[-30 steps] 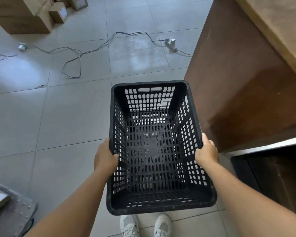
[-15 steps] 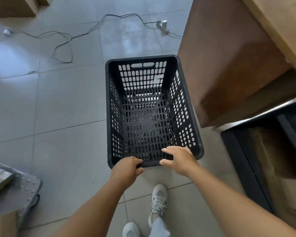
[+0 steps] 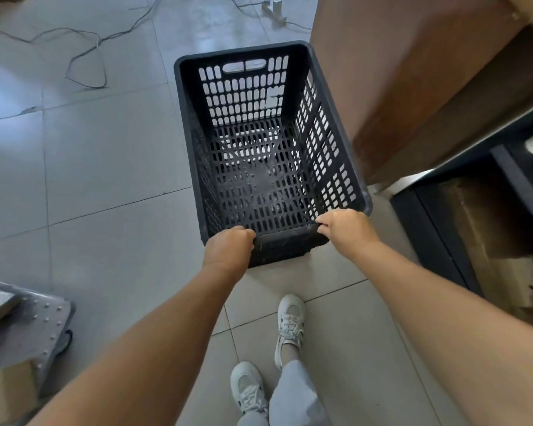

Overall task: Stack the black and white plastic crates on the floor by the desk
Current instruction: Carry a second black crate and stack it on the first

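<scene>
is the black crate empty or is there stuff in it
Empty. The black crate sits open side up, and its slotted bottom shows bare, with nothing lying inside.

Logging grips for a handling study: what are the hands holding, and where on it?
Both the left hand and right hand grip the black crate by its near short rim.

Black plastic crate (image 3: pixel 268 155), perforated slotted walls and base, empty, upright, open top, on the tiled floor just beside the brown desk (image 3: pixel 413 87) side panel

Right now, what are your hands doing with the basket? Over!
Left hand and right hand both gripping near rim of black crate. Crate empty, beside wooden desk. No white crate visible.
</scene>
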### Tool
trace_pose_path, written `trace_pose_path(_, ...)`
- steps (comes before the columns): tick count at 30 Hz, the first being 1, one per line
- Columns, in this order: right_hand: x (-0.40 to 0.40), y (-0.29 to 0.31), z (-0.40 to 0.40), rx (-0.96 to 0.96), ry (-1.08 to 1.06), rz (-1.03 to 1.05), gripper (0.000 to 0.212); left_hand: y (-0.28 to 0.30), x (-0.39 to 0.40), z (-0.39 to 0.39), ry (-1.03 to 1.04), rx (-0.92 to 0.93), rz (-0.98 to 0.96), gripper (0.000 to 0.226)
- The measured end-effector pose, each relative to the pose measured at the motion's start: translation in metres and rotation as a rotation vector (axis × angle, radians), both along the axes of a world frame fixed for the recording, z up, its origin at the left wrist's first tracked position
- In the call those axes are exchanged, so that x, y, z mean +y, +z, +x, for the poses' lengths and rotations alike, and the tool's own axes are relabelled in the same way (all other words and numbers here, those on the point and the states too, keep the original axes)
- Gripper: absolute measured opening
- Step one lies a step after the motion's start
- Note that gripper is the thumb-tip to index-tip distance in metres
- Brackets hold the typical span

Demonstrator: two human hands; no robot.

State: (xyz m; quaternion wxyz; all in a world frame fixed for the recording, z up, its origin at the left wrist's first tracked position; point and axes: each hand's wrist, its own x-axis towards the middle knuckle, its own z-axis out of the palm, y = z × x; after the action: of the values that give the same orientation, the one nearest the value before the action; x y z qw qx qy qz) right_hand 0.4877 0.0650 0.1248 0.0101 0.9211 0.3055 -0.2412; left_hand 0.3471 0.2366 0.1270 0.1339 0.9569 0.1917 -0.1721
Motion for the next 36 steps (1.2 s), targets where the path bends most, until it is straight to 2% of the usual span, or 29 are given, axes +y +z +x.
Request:
trace_pose_path(7, 0.001, -0.002, -0.004, -0.042, -0.045, -0.004, 0.028, 0.002, -0.001, 0.004, 0.048, 0.023, 0.0, 0.026)
trace_pose_path(11, 0.003, 0.003, -0.01, 0.024, -0.132, 0.007, 0.024, 0.004, -0.002, 0.003, 0.122, 0.028, -0.05, 0.024)
trace_pose_path(15, -0.002, 0.011, -0.025, 0.04, -0.087, 0.089, 0.057, 0.009, -0.012, -0.007, 0.154, -0.036, -0.131, 0.06)
trace_pose_path(17, -0.009, 0.018, -0.034, 0.04, -0.096, 0.082, 0.075, 0.015, -0.02, -0.01, 0.117, -0.089, -0.103, 0.075)
trace_pose_path(20, -0.026, 0.034, -0.045, 0.047, -0.139, 0.086, 0.086, 0.027, -0.035, -0.012, 0.084, -0.073, -0.051, 0.087)
trace_pose_path(29, -0.102, 0.103, -0.087, 0.025, -0.32, 0.081, 0.096, 0.091, -0.104, -0.022, -0.013, -0.033, -0.058, 0.098)
trace_pose_path(36, -0.172, 0.144, -0.158, -0.019, -0.632, 0.107, 0.093, 0.134, -0.164, -0.036, -0.28, -0.023, -0.108, 0.094)
